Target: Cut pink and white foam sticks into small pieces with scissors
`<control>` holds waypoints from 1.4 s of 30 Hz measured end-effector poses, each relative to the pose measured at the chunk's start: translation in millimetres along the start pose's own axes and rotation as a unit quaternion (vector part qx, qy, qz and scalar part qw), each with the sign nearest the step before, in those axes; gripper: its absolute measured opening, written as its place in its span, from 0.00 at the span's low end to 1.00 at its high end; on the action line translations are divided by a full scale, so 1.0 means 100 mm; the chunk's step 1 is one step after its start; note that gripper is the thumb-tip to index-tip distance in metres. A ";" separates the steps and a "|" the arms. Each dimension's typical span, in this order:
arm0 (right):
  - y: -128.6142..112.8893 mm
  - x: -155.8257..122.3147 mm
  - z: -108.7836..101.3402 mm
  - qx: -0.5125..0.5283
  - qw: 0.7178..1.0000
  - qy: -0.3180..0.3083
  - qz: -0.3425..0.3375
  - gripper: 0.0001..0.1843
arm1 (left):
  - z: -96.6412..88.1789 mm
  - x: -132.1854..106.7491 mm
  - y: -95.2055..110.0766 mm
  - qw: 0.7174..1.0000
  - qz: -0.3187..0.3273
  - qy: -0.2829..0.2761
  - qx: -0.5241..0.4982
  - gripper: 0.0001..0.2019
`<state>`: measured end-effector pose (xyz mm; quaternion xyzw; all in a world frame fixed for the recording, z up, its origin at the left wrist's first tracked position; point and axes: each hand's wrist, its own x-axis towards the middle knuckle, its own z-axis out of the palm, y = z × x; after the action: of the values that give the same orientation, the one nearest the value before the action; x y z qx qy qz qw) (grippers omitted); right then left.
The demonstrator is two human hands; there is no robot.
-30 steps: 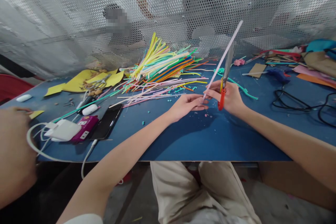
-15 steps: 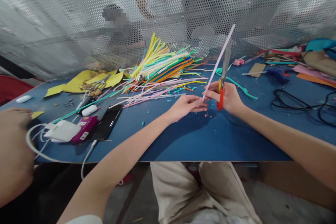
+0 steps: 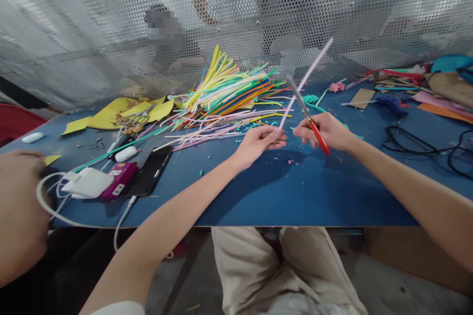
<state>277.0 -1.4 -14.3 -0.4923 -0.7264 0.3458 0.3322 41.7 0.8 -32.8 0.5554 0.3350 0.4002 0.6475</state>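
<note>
My left hand (image 3: 260,142) pinches the lower end of a pale pink pipe cleaner (image 3: 309,72), which slants up to the right. My right hand (image 3: 321,131) is wrapped round scissors with a red handle (image 3: 319,139). Their metal blades (image 3: 297,96) point up and left, crossing the pipe cleaner in view; whether they touch it I cannot tell. A small gap separates my two hands. Behind them lies a big bundle of coloured pipe cleaners (image 3: 229,88), with loose pink ones (image 3: 207,133) in front.
On the left are a phone (image 3: 151,172), a purple power block (image 3: 120,180), a white charger (image 3: 88,183) and cables. Another person's arm (image 3: 22,211) rests at the left edge. A black cable (image 3: 410,146) and craft scraps (image 3: 439,103) lie right. A perforated metal screen (image 3: 236,19) stands behind.
My right hand has moved off the pipe cleaner's lower end, and the scissors have swung from upright to tilting up-left. My left hand has shifted slightly left with the pipe cleaner, which leans more.
</note>
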 end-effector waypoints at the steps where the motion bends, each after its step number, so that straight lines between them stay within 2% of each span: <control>1: 0.03 0.01 -0.06 -0.051 0.998 0.020 0.001 0.26 | -0.01 0.01 0.01 1.000 0.015 0.018 -0.008 0.19; 4: 0.12 0.03 -0.18 -0.153 0.986 0.068 -0.020 0.28 | -0.06 0.05 0.04 0.996 0.052 0.068 -0.036 0.19; 6: 0.14 0.04 -0.23 -0.194 0.977 0.088 -0.021 0.30 | -0.09 0.06 0.06 0.994 0.063 0.077 -0.048 0.19; 11: 0.12 0.05 -0.31 -0.274 0.944 0.164 -0.077 0.30 | -0.08 0.03 0.09 0.999 0.031 0.030 -0.027 0.20; 14: 0.12 0.05 -0.33 -0.284 0.940 0.169 -0.088 0.29 | -0.05 0.02 0.08 0.999 0.019 0.019 -0.027 0.19; 17: 0.11 0.06 -0.31 -0.296 0.941 0.147 -0.064 0.28 | -0.06 0.04 0.06 0.998 0.034 0.045 -0.038 0.18; 21: 0.09 0.07 -0.28 -0.328 0.937 0.118 -0.020 0.28 | -0.12 0.08 0.07 0.991 0.089 0.094 -0.040 0.17; 24: 0.09 0.06 -0.25 -0.346 0.934 0.088 -0.027 0.31 | -0.15 0.07 0.12 0.988 0.114 0.102 -0.024 0.17; 27: 0.08 0.05 -0.21 -0.318 0.947 0.040 -0.027 0.30 | -0.14 0.03 0.17 0.992 0.093 0.087 0.015 0.19; 30: 0.04 0.02 -0.18 -0.227 0.972 -0.052 -0.010 0.28 | -0.11 -0.02 0.22 0.995 0.040 0.058 0.064 0.22; 33: -0.02 -0.01 -0.16 -0.153 0.981 -0.118 -0.011 0.28 | -0.11 -0.05 0.25 0.994 -0.003 0.025 0.107 0.23; 37: -0.06 -0.02 -0.17 -0.149 0.979 -0.137 -0.011 0.28 | -0.13 -0.06 0.30 0.989 -0.022 -0.008 0.144 0.21; 42: -0.03 -0.01 -0.15 -0.155 0.976 -0.154 -0.013 0.27 | -0.16 -0.09 0.36 0.984 0.004 -0.012 0.179 0.18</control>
<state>288.3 -0.7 -4.1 -0.4690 -0.8201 0.2962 0.1406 18.8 2.5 0.3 0.6686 0.3910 0.3296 0.5399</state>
